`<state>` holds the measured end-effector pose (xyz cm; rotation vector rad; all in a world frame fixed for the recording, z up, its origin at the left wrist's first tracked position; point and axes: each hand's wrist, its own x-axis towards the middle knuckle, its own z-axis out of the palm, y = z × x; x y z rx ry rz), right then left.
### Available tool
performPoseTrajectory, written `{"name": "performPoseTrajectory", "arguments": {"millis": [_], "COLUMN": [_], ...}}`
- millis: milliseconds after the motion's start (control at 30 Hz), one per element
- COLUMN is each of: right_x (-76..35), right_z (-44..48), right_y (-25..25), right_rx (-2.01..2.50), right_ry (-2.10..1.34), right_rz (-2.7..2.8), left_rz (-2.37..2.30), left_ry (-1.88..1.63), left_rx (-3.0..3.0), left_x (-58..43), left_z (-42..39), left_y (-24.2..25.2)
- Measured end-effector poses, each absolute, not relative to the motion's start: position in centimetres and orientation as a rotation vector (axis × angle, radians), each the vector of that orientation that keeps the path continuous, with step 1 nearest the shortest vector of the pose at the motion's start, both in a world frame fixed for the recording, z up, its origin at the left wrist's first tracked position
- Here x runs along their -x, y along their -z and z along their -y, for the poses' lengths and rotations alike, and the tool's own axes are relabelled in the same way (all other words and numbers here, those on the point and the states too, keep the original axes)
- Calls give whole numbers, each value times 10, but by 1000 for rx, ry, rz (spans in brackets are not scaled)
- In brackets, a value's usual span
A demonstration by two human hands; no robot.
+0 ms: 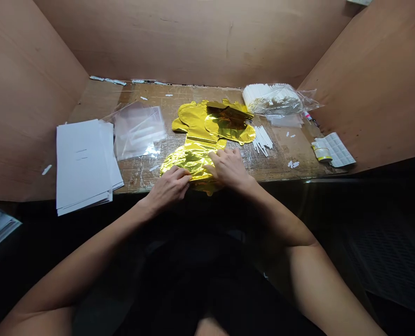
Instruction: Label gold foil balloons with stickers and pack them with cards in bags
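Note:
A gold foil sheet (193, 158) with rounded, crimped edges lies at the table's front edge, part of it hanging over. My left hand (171, 186) is closed on its near left edge, fingers pressed together. On the right side of the same foil rests my right hand (227, 165), its fingers bent and somewhat apart, touching the surface; whether it pinches any foil is unclear. Behind, more gold foil (195, 116) is spread out, with a folded, darkly reflecting gold piece (230, 123) on top at the right.
White papers (83, 163) and clear plastic bags (139, 130) lie left. White sticks (262, 140) are right of the foil, a bag of white sticks (273, 99) behind. A yellow-and-white roll (322, 152) and white sheet (338, 149) sit far right. Wooden panels (193, 42) enclose the table.

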<state>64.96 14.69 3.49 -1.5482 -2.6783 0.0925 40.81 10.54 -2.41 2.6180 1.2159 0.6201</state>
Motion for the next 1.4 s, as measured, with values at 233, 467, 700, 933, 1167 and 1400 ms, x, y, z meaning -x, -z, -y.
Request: {"name": "performPoseTrajectory", "arguments": {"millis": [233, 467, 700, 933, 1167, 1400], "right_x": [-633, -630, -637, -635, -628, -628], "right_z": [-210, -174, -131, -155, -151, -140], "right_y": [-46, -25, -19, -12, -10, -9], "right_rx": [1202, 980, 1216, 860, 894, 772], "right_ry": [-736, -1567, -1055, -1679, -1658, -1673], "right_rz": [2770, 1651, 1662, 1392, 1279, 1439], "left_rz": [-1496, -1129, -1033, -942, -1024, -999], "left_ry": [-626, -1302, -1360, -1166, -1212, -1272], "left_rx": [-2120, -1176, -1172, -1211, -1427, -1127], "left_x": [-378, -415, -437, -423, -416, -430], "left_z": [-146, -105, -106, -110, -104, -87], "left_y": [-11, 9, 8, -12, -14, -2]}}
